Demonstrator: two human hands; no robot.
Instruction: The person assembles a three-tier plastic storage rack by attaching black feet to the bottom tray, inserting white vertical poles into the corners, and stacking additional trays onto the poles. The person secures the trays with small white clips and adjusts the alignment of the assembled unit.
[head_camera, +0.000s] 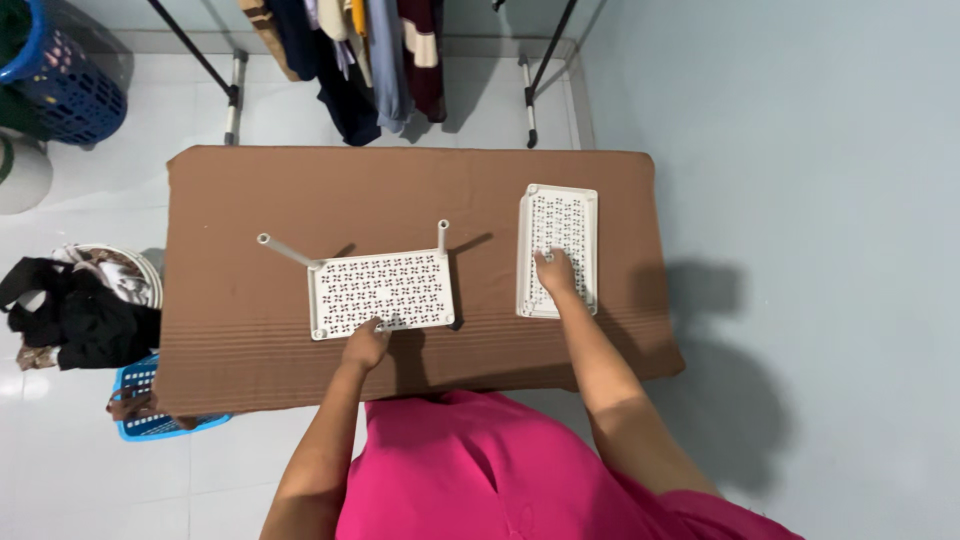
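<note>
A white perforated plastic shelf panel (381, 293), two slim tubular legs already standing from its far corners, is pinched at its near edge by the left hand (366, 346) near the middle of the brown padded bench (240, 200). A second, legless panel (557, 251) toward the right edge is pressed flat under the spread right hand (556, 272). Assembly appears underway; aligning corner sockets is judged next.

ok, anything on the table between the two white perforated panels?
Nothing visible. Only bare brown table top shows between the legged panel under the left hand and the flat panel under the right hand. One upright leg stands at the gap's edge.
</note>
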